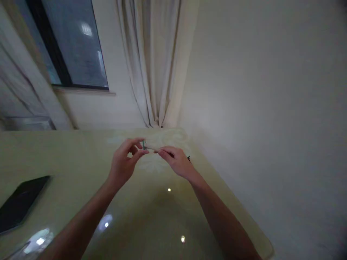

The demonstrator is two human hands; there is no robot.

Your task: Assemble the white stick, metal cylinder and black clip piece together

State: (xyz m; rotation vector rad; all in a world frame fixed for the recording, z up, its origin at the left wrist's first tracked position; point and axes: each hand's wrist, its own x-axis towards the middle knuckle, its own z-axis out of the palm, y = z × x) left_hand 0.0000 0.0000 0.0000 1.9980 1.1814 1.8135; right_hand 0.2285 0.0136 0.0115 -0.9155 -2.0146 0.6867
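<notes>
Above the far part of the table, my left hand (124,160) pinches a small, thin green piece (144,145) by its ends, between thumb and fingertips. It is too small and blurred to name. My right hand (175,159) is closed around a thin pale stick (152,148), whose tip points left and meets or nearly meets the green piece; I cannot tell which. The rest of the stick is hidden in my fingers. Just beyond my right wrist, a small dark object (189,158) shows in part.
Both forearms reach over a glossy, pale yellow-green table (151,213) with light reflections. A flat black device (23,202) lies at the left. The plain wall (257,108) runs along the table's right edge. A curtain (154,65) and a dark window (76,43) are behind the table.
</notes>
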